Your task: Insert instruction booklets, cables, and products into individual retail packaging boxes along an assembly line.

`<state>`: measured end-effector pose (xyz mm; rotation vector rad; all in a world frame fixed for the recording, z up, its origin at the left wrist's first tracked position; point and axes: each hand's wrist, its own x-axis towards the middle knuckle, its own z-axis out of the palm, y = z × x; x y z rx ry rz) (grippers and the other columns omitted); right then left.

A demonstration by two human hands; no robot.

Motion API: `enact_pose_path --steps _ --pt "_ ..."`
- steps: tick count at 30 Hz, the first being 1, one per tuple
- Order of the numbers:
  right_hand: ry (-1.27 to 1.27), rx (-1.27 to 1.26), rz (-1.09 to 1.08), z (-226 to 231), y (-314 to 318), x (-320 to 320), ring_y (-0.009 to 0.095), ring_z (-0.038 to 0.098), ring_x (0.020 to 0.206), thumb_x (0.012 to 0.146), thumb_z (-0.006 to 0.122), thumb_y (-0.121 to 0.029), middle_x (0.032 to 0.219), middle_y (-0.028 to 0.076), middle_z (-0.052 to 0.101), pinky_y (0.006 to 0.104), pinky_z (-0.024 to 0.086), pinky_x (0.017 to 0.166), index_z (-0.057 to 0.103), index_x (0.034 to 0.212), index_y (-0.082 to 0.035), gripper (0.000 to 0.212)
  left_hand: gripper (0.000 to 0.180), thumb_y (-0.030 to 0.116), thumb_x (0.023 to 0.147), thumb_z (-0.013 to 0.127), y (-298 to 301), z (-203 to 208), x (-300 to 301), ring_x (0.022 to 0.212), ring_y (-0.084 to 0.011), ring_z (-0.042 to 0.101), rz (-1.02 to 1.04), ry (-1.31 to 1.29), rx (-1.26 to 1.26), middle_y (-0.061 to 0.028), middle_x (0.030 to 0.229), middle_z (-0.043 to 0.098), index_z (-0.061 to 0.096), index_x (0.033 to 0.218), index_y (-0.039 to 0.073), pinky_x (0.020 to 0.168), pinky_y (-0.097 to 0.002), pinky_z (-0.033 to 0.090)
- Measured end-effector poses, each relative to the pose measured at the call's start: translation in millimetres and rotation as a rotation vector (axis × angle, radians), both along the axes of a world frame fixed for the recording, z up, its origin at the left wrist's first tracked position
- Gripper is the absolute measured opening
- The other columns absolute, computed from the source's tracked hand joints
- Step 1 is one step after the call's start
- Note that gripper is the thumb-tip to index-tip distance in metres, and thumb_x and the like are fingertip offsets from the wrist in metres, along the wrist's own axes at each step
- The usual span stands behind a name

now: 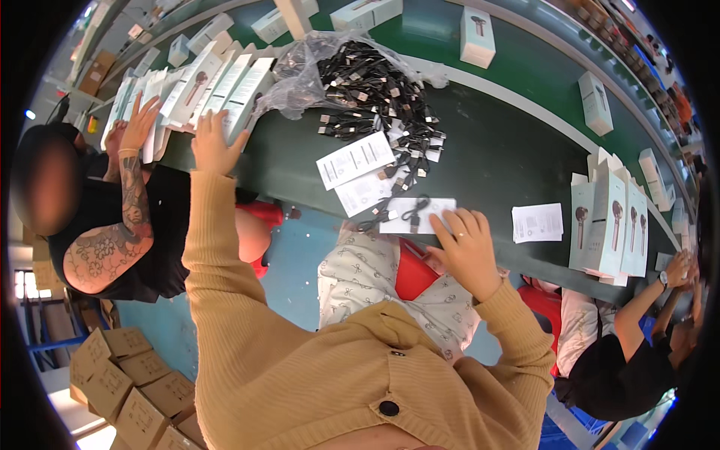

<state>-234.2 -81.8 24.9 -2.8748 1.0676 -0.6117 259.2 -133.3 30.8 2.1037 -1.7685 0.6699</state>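
My left hand point(215, 148) reaches to the near end of a row of white-and-teal product boxes point(244, 94), its fingers spread and the thumb apart. Whether its fingertips touch a box I cannot tell. At the table's near edge my right hand point(466, 246) has its fingers stretched out over the right end of a white leaflet point(397, 206). A coiled black cable point(415, 214) lies on that leaflet. Just beyond are two more printed leaflets point(355, 160), partly overlapping, and a large heap of black USB cables point(375, 86) spilling from a clear plastic bag point(294, 79).
A stack of leaflets point(537, 223) lies on the right, beside standing product boxes point(606, 221). Single boxes point(478, 37) sit on the green belt behind. On the left a co-worker's hand point(140, 124) is at the box row; another person point(622, 367) works at right. Cardboard cartons point(139, 382) are piled lower left.
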Motion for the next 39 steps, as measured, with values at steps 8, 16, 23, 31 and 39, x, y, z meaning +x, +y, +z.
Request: enact_pose_path --steps 8,16,23,31,39 --pt "-0.149 0.041 0.051 1.6 3.9 -24.0 0.028 0.051 0.086 0.063 0.076 -0.018 0.085 0.007 0.051 0.0409 0.041 0.076 0.065 0.095 -0.005 0.036 0.055 0.029 0.075 0.073 14.6 16.8 -55.1 0.106 -0.0378 0.054 -0.017 0.277 -0.019 -0.0189 0.113 0.058 0.05 0.121 0.008 0.086 -0.0442 0.046" --pt "-0.235 -0.003 0.104 1.2 -5.7 -34.0 0.024 0.055 0.068 0.072 0.07 -0.006 0.073 0.005 0.055 0.0353 0.044 0.059 0.063 0.081 -0.005 0.012 0.061 0.013 0.084 0.068 39.6 21.6 -72.7 0.111 -0.0214 0.053 -0.047 1.169 -0.116 -0.0158 0.118 0.054 0.037 0.132 -0.007 0.093 -0.0352 0.044" --pt "-0.448 0.117 -0.213 19.6 -61.5 -35.2 0.025 0.06 0.062 0.082 0.066 -0.006 0.075 0.012 0.063 0.0327 0.046 0.056 0.065 0.081 -0.002 0.005 0.054 0.002 0.081 0.054 99.6 13.8 -106.3 0.115 -0.0242 0.052 -0.321 1.902 -0.152 -0.0138 0.124 0.052 0.038 0.132 -0.006 0.099 -0.0373 0.041" --pt "-0.961 0.896 -0.398 72.4 -40.8 -56.5 0.011 0.061 0.063 0.09 0.062 -0.01 0.09 0.008 0.069 0.0219 0.047 0.055 0.061 0.105 0.003 0.019 0.083 0.022 0.067 0.078 137.2 -8.4 -194.0 0.116 -0.0194 0.05 -0.538 1.814 0.12 -0.0107 0.125 0.051 0.035 0.135 -0.002 0.098 -0.0328 0.04" --pt "-1.347 0.758 0.038 114.6 4.9 -21.5 0.016 0.062 0.101 0.084 0.068 -0.003 0.103 0.013 0.068 0.0278 0.046 0.09 0.056 0.115 0.004 0.033 0.086 0.021 0.059 0.089 139.7 2.2 -260.2 0.106 -0.0217 0.06 -0.765 1.579 0.521 -0.0113 0.114 0.061 0.039 0.128 0.005 0.091 -0.0346 0.046"
